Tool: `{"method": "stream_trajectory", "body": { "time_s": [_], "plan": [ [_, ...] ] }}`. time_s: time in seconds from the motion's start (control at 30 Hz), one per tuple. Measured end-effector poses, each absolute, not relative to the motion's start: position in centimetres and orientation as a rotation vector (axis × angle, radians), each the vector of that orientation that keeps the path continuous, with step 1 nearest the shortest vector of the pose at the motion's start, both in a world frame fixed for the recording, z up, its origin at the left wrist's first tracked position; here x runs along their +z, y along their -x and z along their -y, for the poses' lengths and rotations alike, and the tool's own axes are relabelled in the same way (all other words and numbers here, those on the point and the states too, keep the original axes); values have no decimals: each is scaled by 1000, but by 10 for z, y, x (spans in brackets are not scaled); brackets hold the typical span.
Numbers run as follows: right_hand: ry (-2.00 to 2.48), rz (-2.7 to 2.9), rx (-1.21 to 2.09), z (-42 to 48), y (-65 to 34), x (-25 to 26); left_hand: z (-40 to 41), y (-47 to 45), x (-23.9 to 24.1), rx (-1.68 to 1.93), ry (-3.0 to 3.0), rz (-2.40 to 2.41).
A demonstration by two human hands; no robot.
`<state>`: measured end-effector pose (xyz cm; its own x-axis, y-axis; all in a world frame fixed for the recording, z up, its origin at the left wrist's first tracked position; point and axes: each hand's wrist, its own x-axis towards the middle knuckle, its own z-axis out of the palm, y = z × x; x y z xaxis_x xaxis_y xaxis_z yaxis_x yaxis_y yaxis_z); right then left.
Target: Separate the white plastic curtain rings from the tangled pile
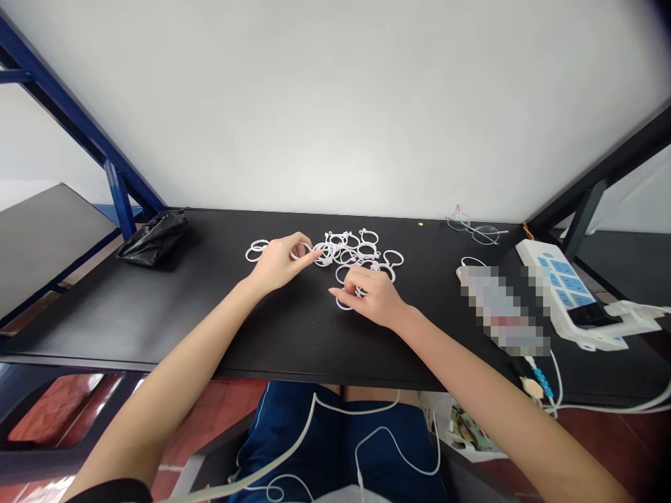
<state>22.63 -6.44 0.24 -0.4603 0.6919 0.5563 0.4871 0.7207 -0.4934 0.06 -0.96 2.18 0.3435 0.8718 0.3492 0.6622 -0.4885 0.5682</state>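
Observation:
A loose pile of white curtain rings [368,249], several with small eyelets, lies on the black table in front of me. My left hand [286,262] is at the pile's left side, thumb and fingers closed on one white ring [301,253]. To its left a couple of linked or overlapping rings [256,249] rest on the table. My right hand [373,295] covers the near edge of the pile, fingers curled with the thumb pointing left. Another white ring [343,303] shows under that thumb, in its grip; part of it is hidden by the fingers.
On the black table [293,335], a crumpled black plastic bag [153,239] lies at the far left. Eyeglasses [474,228], a blurred phone [500,311] on a cable and a white power strip [566,290] are at the right. White cables cross my lap.

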Motion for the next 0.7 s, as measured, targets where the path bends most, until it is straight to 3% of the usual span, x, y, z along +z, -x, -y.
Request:
{"method": "stream_trajectory", "body": {
  "time_s": [0.2, 0.7],
  "plan": [
    [891, 2466, 388, 60, -231, 11, 5, 6, 16, 628, -2530, -1686],
    [908, 2465, 493, 60, -231, 7, 4, 8, 12, 302, -2548, -1958]
  ]
}}
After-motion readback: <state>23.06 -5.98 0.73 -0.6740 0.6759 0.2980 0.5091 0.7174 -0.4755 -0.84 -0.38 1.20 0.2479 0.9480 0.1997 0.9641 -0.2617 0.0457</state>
